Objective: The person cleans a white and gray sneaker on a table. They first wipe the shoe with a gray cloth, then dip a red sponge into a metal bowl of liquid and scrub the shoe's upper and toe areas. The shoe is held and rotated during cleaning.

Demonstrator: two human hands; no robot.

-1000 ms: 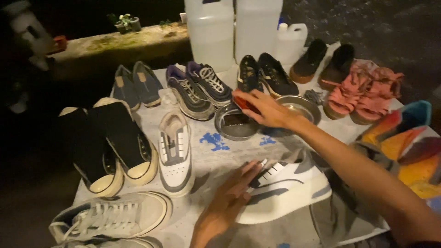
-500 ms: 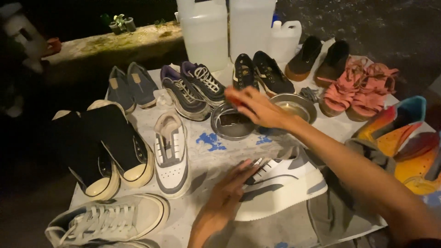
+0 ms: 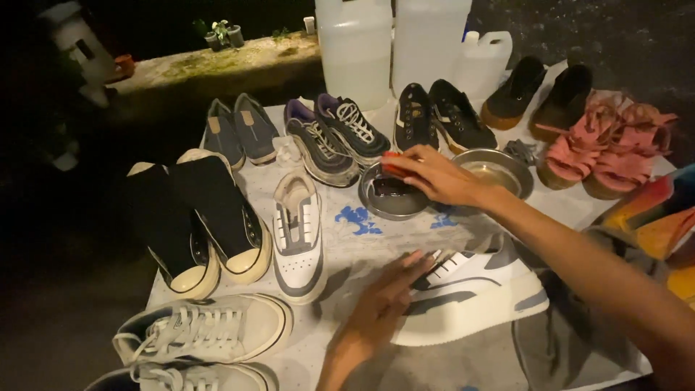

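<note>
Pink sandals (image 3: 608,148), black high-tops (image 3: 195,217) and plastic jugs (image 3: 394,43) stand about.

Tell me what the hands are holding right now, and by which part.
The right hand pinches a small red object over a metal bowl. The left hand rests on the white sneaker, pressing its side.

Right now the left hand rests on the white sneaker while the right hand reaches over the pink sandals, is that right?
Not quite. The head view shows the right hand reaching over the small metal dish, holding something red at its fingertips, not over the pink sandals, which lie apart to the right. The left hand does rest on the white sneaker.
</note>
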